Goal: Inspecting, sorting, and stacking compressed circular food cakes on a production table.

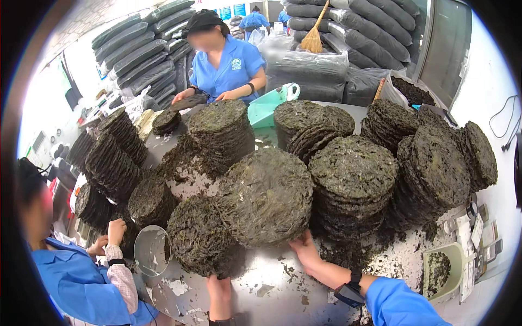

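A round, dark green dried seaweed cake (pixel 200 233) is in front of me, and my left hand (pixel 218 288) grips it at its near edge, the fingers hidden beneath. Beside it, overlapping its right edge, a larger dried seaweed cake (pixel 266 198) tops a stack. My right hand (pixel 306 249) grasps this larger cake's lower right rim, fingertips tucked under the edge. A thick stack of seaweed cakes (pixel 353 185) stands just right of it.
More seaweed stacks (pixel 429 168) crowd the metal table (pixel 261 304). Loose crumbs lie around. A clear round dish (pixel 151 250) is at left, a pale green dustpan (pixel 443 271) at right, a turquoise dustpan (pixel 266 108) at the far side. Co-workers (pixel 225 65) stand across and at left (pixel 81 277).
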### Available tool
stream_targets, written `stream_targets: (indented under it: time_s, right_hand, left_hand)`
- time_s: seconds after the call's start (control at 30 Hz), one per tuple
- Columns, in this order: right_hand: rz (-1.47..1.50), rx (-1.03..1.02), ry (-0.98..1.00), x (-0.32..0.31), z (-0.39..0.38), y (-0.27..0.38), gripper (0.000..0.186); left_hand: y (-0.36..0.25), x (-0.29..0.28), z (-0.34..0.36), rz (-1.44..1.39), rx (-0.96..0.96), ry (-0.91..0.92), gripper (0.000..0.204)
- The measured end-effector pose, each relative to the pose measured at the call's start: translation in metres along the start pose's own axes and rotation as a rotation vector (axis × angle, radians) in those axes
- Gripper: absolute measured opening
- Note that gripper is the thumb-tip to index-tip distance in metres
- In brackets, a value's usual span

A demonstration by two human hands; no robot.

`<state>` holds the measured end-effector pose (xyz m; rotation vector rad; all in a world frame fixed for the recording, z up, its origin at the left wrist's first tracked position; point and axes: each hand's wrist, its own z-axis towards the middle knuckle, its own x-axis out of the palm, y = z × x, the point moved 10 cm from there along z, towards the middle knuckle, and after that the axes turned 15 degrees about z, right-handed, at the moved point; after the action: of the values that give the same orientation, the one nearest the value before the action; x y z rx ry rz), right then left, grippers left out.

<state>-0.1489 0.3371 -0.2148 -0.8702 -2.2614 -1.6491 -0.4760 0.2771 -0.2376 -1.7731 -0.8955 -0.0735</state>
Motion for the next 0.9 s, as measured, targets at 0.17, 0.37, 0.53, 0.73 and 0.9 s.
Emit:
stream_targets:
  time_s: [0.17,0.37,0.53,0.73,0.9]
  right_hand:
    - [-0.044,-0.016,-0.008,0.008,-0.021,0.013,0.075]
    - [-0.085,0.079,0.117,-0.009,-0.064,0.024,0.056]
    - [-0.741,-0.168,0.526,-0.005,-0.122,0.060,0.042]
    - [-1.252,-0.891,0.770,0.070,-0.206,0.213,0.032]
    - [-1.427,-1.469,0.724,0.147,-0.215,0.334,0.032]
  left_hand:
    - [0.000,-0.005,0.001,0.048,0.032,0.073,0.041]
    - [0.005,0.010,-0.043,0.129,-0.089,-0.033,0.035]
    - [0.017,0.025,-0.097,0.093,-0.172,0.149,0.089]
    - [0.021,0.053,-0.168,0.640,-0.128,0.402,0.065]
    - [-0.003,0.097,-0.231,1.392,0.657,0.619,0.048]
